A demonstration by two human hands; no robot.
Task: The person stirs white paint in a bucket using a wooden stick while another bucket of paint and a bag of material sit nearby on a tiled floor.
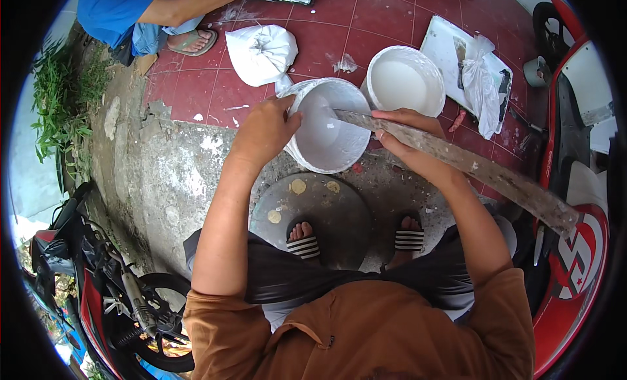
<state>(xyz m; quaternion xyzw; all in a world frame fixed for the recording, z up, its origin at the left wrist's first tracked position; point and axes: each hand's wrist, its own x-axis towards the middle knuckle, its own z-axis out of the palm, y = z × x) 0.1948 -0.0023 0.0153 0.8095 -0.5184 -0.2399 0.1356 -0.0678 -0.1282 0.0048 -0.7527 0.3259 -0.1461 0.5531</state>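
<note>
My left hand (268,128) grips the rim of a white plastic bucket (339,151), its fingers bent over the edge. My right hand (411,141) is closed around a long, flat, stained stick (496,181), one end of which reaches into that bucket while the other slants down to the right. The bucket's inside is coated pale, with whitish material in it. A second white bucket (401,82) with white contents stands behind it to the right. A knotted white sack (261,53) sits at the back left, close to the bucket my left hand holds.
A co-worker in blue (114,17) crouches at upper left near a tray. A white tray (441,37) with plastic bags lies at right. Motorbikes stand at lower left (130,295) and right (568,295). Red tiles (326,33) border rough concrete and a round cover (313,210) by my feet.
</note>
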